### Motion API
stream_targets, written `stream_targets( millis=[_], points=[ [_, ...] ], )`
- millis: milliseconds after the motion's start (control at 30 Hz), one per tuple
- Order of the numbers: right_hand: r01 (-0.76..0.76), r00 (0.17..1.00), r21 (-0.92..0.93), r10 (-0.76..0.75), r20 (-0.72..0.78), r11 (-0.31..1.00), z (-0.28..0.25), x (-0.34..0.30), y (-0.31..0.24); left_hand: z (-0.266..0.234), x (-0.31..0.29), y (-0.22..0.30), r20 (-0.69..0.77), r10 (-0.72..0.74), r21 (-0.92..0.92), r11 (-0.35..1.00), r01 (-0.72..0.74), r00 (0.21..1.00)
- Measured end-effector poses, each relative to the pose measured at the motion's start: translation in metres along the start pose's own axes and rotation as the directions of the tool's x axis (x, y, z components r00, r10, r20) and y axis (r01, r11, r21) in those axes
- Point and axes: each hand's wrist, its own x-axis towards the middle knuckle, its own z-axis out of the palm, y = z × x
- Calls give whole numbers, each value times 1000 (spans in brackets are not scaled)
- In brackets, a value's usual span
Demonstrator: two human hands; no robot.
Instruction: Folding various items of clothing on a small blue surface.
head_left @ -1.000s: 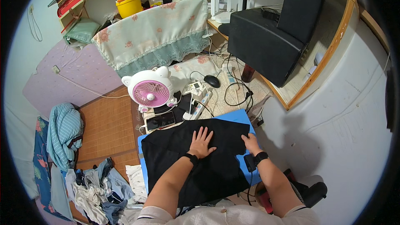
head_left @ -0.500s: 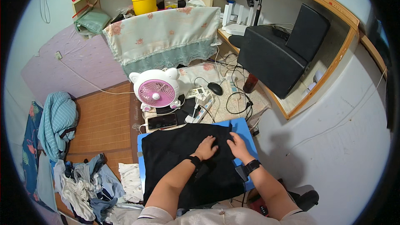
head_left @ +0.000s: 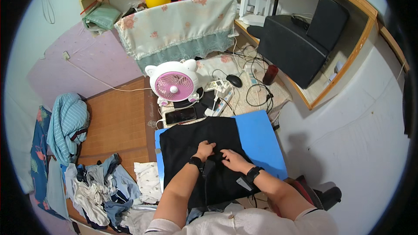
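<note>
A black shirt (head_left: pixel 187 135) lies spread on a blue board (head_left: pixel 261 141), its right side folded inward so that a wide strip of the board shows. My left hand (head_left: pixel 204 150) rests on the middle of the cloth, fingers loosely bent and holding nothing that I can see. Just to its right, my right hand (head_left: pixel 236 162) touches the folded part with its fingers apart. Each wrist wears a black band, and a small grey device sits by the right one.
Beyond the board stand a white and pink fan (head_left: pixel 174 86), a phone (head_left: pixel 180 115), a power strip (head_left: pixel 219 104), a mouse (head_left: pixel 234 81) and loose cables. At left, rumpled clothes (head_left: pixel 102 191) and a folded white cloth (head_left: pixel 148 178) lie on a brown mat (head_left: pixel 117 117). A black box (head_left: pixel 294 48) is at right.
The shirt's right side has come over to the left, baring the board there. My right hand has moved left toward my left hand, whose fingers are more bent. The view has shifted slightly.
</note>
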Motion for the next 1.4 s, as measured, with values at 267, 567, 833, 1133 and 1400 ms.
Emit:
stream_targets(
  millis=[267,567,833,1133,1400],
  points=[
    [-235,924,-92,193,-329,968,-11,-44,47,-3,-4,5,-43,176,267,950,-158,983],
    [-124,830,-301,-67,-554,946,-2,-34,24,-6,-5,-10,-82,530,670,657,-347,844],
    [157,873,-370,-303,-381,916,10,-27,-2,-6,-23,-2,154,-71,236,971,33,985],
    [181,901,-370,-304,-309,911,20,-20,7,-22,-22,-19,95,155,504,845,-181,983],
    [130,925,-314,-230,-304,940,10,-8,-2,-41,-70,-11,182,588,749,436,-498,788]
  ],
)
